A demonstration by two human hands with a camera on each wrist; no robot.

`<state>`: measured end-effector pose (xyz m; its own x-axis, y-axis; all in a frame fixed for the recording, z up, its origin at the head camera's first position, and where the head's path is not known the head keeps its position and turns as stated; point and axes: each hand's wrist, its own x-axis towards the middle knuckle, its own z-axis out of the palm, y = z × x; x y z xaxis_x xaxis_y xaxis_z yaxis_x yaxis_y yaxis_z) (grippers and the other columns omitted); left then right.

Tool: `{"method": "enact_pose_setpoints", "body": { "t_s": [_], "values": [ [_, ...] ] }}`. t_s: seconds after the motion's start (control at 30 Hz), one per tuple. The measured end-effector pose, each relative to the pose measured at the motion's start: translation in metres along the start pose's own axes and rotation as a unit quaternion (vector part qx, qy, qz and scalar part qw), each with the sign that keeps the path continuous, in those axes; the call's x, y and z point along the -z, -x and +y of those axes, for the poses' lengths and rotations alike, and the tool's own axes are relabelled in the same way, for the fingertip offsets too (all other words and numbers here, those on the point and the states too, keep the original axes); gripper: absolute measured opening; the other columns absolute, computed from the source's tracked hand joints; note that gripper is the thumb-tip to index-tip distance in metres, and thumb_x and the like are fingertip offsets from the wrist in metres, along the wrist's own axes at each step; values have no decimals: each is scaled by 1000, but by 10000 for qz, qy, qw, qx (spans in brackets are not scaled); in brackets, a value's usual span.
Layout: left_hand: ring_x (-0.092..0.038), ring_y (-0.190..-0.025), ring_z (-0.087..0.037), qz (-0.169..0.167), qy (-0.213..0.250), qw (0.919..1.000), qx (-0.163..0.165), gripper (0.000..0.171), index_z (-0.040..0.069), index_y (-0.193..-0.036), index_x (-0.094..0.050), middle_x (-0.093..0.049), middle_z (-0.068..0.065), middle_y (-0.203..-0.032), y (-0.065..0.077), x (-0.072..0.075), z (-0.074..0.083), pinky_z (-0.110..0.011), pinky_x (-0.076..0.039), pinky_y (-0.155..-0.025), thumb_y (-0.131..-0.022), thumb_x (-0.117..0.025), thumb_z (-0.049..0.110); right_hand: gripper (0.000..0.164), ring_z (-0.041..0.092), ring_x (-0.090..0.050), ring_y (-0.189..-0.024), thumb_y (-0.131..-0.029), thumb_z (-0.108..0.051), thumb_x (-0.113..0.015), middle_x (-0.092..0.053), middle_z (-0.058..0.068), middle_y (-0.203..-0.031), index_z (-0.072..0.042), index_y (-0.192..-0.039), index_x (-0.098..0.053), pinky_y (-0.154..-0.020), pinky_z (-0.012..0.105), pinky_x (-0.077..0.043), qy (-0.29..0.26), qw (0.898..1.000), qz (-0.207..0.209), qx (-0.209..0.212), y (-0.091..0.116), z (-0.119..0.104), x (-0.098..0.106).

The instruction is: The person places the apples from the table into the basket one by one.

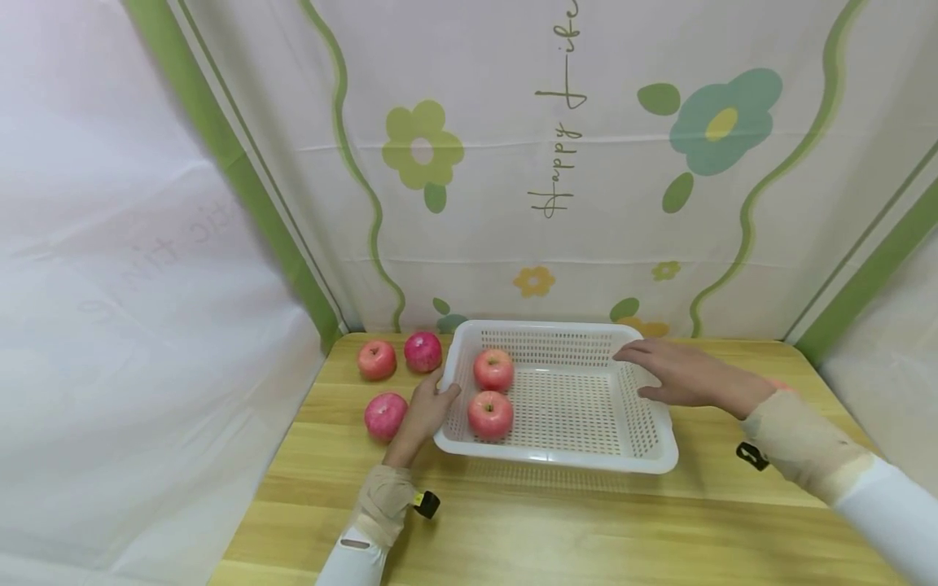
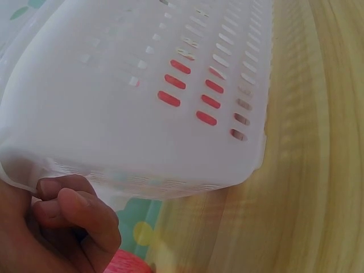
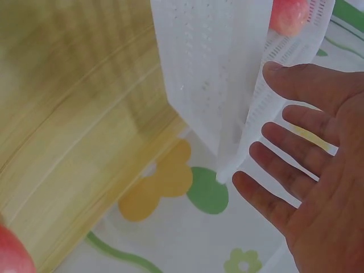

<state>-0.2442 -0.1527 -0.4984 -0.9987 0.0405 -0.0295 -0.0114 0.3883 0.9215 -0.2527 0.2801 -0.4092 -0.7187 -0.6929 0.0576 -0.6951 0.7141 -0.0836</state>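
A white perforated plastic basket [image 1: 550,465] sits on the table with two red apples [image 1: 494,370] inside at its left end. My left hand [image 1: 431,407] grips the basket's left rim, thumb over the top edge; the left wrist view shows its fingers [image 2: 85,213] curled under that rim. Over the right rim hovers my right hand [image 1: 677,374], its fingers spread and straight and nothing held in them. Three more pink-red apples [image 1: 385,416] lie on the table to the left of the basket, close to my left hand.
The wooden table [image 1: 557,529] ends at a white curtain [image 1: 476,228] printed with flowers, with more curtain on both sides. Another red apple [image 3: 14,253] lies on the table to the right, mostly hidden behind my right wrist in the head view.
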Motion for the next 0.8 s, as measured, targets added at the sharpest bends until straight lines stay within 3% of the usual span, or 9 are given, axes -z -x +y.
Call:
{"method": "enact_pose_setpoints", "body": {
  "t_s": [0.33, 0.8],
  "values": [
    [-78, -96, -38, 20, 5, 10000, 19, 57, 8, -159, -48, -69, -31, -129, 0, 0, 0, -44, -68, -71, -105, -58, 22, 51, 41, -65, -125, -90, -17, -85, -64, 18, -140, -5, -135, -65, -93, 55, -62, -121, 9992, 101, -358, 21, 18, 9],
    [-78, -92, -37, 61, -36, 10000, -45, 58, 5, -159, -47, -69, -32, -128, -1, -2, 1, -45, -68, -69, -104, -57, 21, 49, 44, -62, -126, -90, -19, -86, -65, 19, -136, -3, -132, -66, -99, 61, -57, -228, 9971, 223, -698, 41, 39, 12]
  ]
}}
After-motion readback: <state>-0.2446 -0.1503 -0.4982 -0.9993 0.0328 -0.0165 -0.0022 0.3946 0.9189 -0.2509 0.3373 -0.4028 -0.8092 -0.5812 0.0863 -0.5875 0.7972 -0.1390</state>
